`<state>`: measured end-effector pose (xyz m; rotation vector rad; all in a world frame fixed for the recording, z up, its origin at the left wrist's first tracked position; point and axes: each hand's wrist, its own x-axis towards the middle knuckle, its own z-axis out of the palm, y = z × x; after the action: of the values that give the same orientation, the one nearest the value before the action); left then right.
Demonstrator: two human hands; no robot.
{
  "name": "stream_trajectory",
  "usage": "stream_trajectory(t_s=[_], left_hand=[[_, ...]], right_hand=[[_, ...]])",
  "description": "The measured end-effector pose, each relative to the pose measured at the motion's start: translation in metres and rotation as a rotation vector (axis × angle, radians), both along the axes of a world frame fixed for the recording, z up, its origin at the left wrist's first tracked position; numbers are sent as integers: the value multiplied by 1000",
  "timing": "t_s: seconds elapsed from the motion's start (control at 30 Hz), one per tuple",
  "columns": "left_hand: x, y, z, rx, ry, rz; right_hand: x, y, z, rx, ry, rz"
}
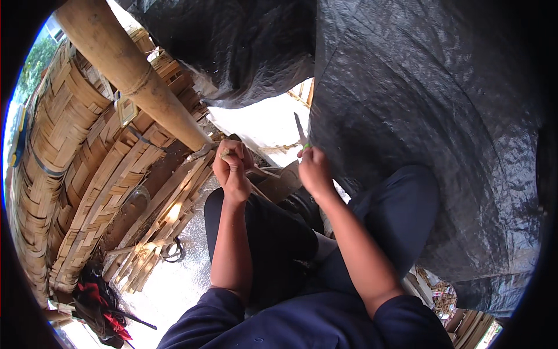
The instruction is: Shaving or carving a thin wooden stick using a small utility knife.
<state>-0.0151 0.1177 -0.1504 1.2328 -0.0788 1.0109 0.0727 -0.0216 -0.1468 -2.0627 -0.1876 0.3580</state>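
Left hand (232, 170): fist closed on a slim piece (228, 154), mostly hidden. Right hand (315, 171): gripping a knife (300, 128), blade pointing far. Bamboo pole (133, 81): one, slanting, far left. Woven matting (72, 110): left. Split strips (171, 215): bundled, near left. Black sheeting (418, 110): right.

Saw navy on the shirt (285, 323) at six o'clock and near-black blue on the trousers (401, 215) at four. At two, found black on the tarp (418, 81), streaked with grey sheen. At ten, noted yellowish tan on the bamboo pole (116, 58), ringed darker at a joint (138, 84). Between nine and ten, saw pale straw in a criss-cross weave on the mats (67, 119). At eight, made out black and red on the bag (96, 308) and tan on the strips (165, 230). Towards one, spotted grey on the knife blade (299, 125), green on the handle (307, 146).
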Motion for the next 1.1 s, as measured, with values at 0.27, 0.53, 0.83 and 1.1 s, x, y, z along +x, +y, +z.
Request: stream_trajectory(t_s=[0.27,0.53,0.83,1.1], left_hand=[[6,2,-4,-296,-3,-62],[-2,12,11,-415,55,-20],[13,17,8,-387,112,-101],[24,1,14,-485,135,156]], right_hand=[[-53,26,-55,75,-211,389],[-41,17,-144,-35,-206,417],[-20,18,-148,175,-242,526],[-20,-10,-187,0,-108,488]])
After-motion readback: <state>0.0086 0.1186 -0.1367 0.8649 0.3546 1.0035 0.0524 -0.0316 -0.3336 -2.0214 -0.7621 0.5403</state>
